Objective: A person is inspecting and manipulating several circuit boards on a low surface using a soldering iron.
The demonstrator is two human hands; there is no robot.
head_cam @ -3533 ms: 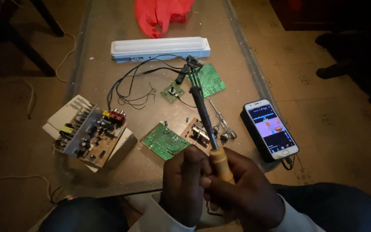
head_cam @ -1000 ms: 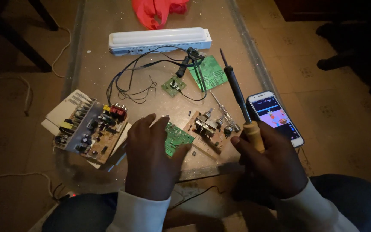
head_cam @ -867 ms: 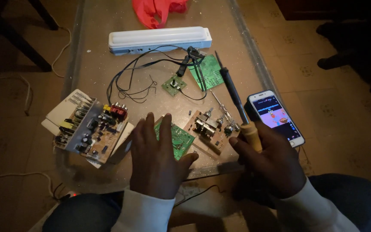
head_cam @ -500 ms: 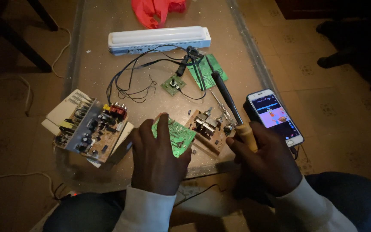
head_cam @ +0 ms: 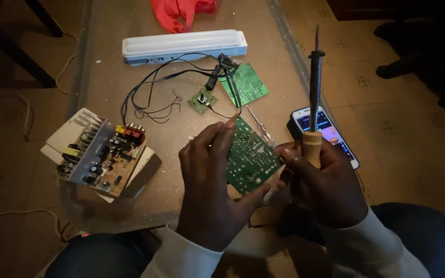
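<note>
Fingers of the left hand [head_cam: 209, 190] pinch a green circuit board [head_cam: 249, 157] by its edges, thumb under the lower corner and fingertips along the upper left side, so the board stands lifted and tilted above the table [head_cam: 104, 77]. Right hand [head_cam: 325, 188] is closed around the pale wooden handle of a soldering iron [head_cam: 313, 110], whose dark shaft points straight up, its tip clear of everything. Just behind that hand lies a smartphone [head_cam: 330, 131] with its screen lit. Further out sit a second green board [head_cam: 246, 83] with black wires [head_cam: 166, 87], an amplifier board [head_cam: 104, 157] resting on a flat white box [head_cam: 70, 134], a white tube lamp [head_cam: 184, 45] and a red bag [head_cam: 181, 11]. Half a second ago the green board lay flat on the table under the left hand and the iron slanted down over it; now the board is raised and the iron is upright.
</note>
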